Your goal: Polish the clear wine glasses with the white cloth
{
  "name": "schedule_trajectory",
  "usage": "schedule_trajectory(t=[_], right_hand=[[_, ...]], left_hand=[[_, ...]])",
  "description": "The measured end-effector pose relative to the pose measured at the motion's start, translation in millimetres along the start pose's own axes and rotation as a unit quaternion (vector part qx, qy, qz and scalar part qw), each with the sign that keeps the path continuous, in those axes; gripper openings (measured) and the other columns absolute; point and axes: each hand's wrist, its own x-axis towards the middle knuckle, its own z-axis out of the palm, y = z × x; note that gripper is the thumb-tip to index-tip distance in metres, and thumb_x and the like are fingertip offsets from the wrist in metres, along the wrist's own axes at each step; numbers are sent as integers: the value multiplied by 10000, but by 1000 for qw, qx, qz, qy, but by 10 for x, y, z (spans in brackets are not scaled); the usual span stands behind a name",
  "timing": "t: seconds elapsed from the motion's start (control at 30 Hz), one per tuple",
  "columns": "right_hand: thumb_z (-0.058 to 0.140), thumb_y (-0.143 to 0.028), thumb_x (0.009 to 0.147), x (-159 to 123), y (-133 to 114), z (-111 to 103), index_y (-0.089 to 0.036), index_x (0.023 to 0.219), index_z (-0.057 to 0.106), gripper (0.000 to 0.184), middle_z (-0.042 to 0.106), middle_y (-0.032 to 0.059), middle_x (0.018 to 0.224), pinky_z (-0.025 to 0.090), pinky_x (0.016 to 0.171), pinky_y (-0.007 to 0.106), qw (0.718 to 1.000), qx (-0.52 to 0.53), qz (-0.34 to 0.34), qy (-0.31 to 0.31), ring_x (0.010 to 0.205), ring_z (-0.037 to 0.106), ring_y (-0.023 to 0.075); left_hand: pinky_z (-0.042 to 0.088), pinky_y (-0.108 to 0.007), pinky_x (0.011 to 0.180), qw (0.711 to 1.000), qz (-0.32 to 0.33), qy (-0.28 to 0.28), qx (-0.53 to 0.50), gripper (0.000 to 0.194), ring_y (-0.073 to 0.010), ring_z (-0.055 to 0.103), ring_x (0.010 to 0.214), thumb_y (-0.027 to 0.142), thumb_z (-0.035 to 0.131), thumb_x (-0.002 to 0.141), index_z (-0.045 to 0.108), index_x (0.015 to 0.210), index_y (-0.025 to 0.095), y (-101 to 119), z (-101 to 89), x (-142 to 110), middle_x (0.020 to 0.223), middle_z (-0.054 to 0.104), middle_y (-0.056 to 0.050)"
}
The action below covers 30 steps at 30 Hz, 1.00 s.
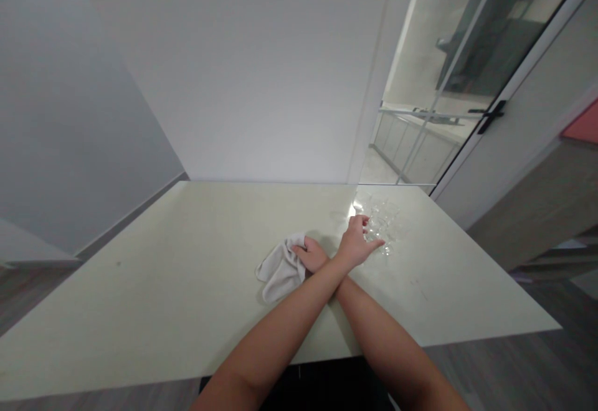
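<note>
My arms are crossed over a pale table point(154, 274). My left hand point(357, 244) reaches right, over the other arm, to a cluster of several small clear glasses point(384, 221). Its thumb and fingers curl around the nearest glass. My right hand point(311, 255) reaches left and rests on a crumpled white cloth point(279, 269), fingers closed on its edge. The cloth lies flat on the table just left of the hands.
A white wall stands behind the table's far edge. A glass door point(448, 87) with a black handle point(490, 117) is at the right, with a kitchen counter seen through it. Grey wood floor surrounds the table.
</note>
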Motion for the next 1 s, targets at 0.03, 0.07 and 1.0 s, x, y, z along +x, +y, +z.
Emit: schedule_trajectory(t=[0.03, 0.07, 1.0], right_hand=[[708, -368, 686, 3, 8, 0, -232, 721, 635, 158, 688, 11, 734, 477, 787, 342, 1000, -14, -8, -2, 838, 612, 221], [699, -377, 697, 6, 15, -1, -232, 724, 636, 160, 689, 13, 735, 479, 783, 339, 999, -32, -17, -5, 835, 614, 220], [577, -330, 834, 23, 21, -25, -192, 925, 648, 180, 686, 41, 840, 472, 755, 303, 977, -205, -21, -44, 814, 603, 193]], left_hand=[[501, -302, 723, 1000, 0, 0, 2, 616, -146, 562, 862, 323, 799, 628, 455, 1129, 224, -3, 0, -2, 1155, 495, -67], [501, -300, 724, 1000, 0, 0, 4, 617, -145, 562, 861, 322, 799, 627, 453, 1129, 222, -6, 1, -4, 1155, 495, -67], [493, -292, 736, 1000, 0, -1, 13, 609, -148, 558, 886, 351, 799, 610, 417, 1064, 213, -61, 4, -7, 1129, 487, -53]])
